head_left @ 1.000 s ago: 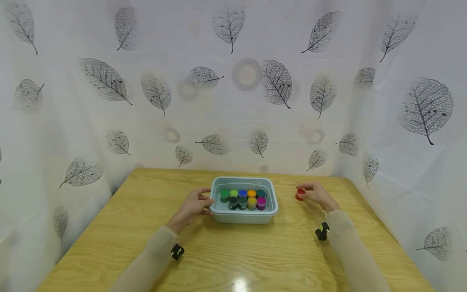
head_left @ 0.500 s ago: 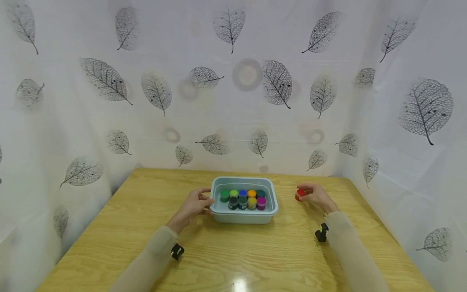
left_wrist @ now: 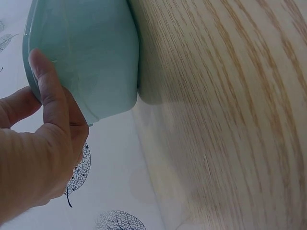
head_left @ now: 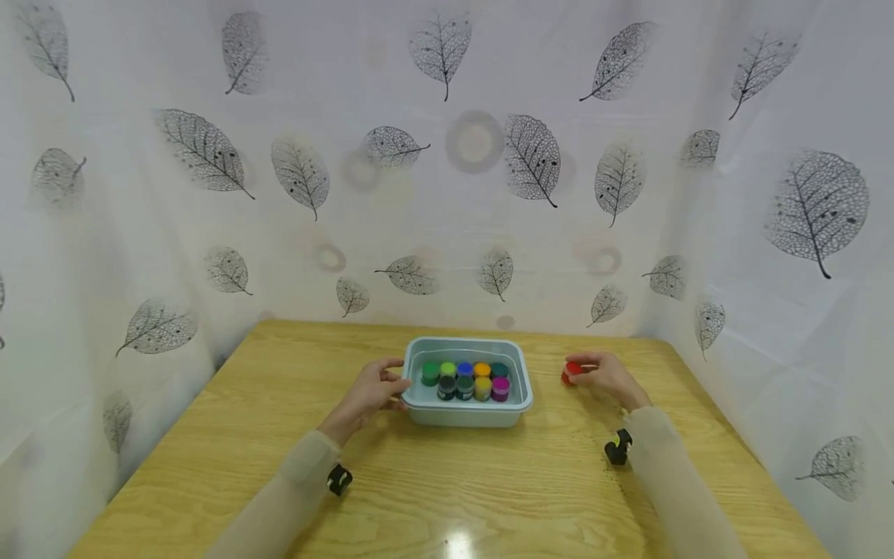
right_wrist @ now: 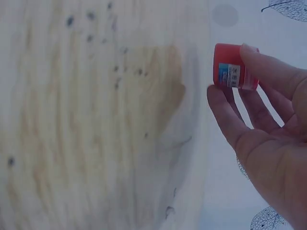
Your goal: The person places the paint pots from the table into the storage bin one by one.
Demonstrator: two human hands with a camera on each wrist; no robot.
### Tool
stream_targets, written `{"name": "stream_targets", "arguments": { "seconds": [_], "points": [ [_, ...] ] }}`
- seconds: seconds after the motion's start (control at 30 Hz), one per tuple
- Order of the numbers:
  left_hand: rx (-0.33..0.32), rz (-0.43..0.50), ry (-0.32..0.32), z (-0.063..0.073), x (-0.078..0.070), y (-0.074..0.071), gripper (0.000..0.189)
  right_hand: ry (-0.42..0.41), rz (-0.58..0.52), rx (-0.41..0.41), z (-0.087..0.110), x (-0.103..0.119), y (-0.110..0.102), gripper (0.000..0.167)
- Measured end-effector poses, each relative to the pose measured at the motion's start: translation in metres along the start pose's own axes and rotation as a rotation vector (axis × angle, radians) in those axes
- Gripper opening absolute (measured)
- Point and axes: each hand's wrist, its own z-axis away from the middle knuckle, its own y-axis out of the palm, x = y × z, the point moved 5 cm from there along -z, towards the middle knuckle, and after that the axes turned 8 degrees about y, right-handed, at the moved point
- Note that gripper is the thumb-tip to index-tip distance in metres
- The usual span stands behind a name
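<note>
A pale blue-green plastic tub (head_left: 464, 419) stands on the wooden table, with several small paint jars (head_left: 464, 388) of different colours grouped inside. My left hand (head_left: 370, 392) pinches the tub's left rim between thumb and fingers; the left wrist view shows the thumb and fingers on either side of that rim. Right of the tub, my right hand (head_left: 608, 378) holds a small red paint jar (right_wrist: 230, 64) between thumb and fingertips. A printed label shows on the jar's side, and in the right wrist view it appears raised off the table.
The wooden table (head_left: 447, 473) spreads in front of the tub and to both sides. Dark specks (right_wrist: 91, 38) mark its surface near my right arm. A white curtain (head_left: 447, 217) with leaf prints hangs behind and along the sides.
The red jar and my right hand have shifted very slightly to the left, and the jar is turned a little. My left hand and the tub stay in place.
</note>
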Motion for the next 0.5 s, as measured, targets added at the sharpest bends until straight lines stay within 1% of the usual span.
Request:
{"name": "stream_targets", "arguments": {
  "seconds": [0.13,0.3,0.43,0.5],
  "points": [
    [-0.001,-0.004,0.003,0.001,0.002,-0.002,0.051,-0.025,-0.102,0.056,0.003,0.009,0.006,0.058],
    [-0.009,0.005,0.010,0.000,0.004,-0.003,0.051,-0.019,-0.144,0.086,0.006,0.021,0.012,0.061],
    [-0.007,0.000,0.016,-0.002,0.004,-0.002,0.051,-0.011,-0.214,0.130,0.009,0.032,0.020,0.062],
    [0.000,-0.007,0.022,-0.002,0.003,-0.001,0.050,-0.011,-0.247,0.135,0.011,0.039,0.024,0.062]
  ]
}}
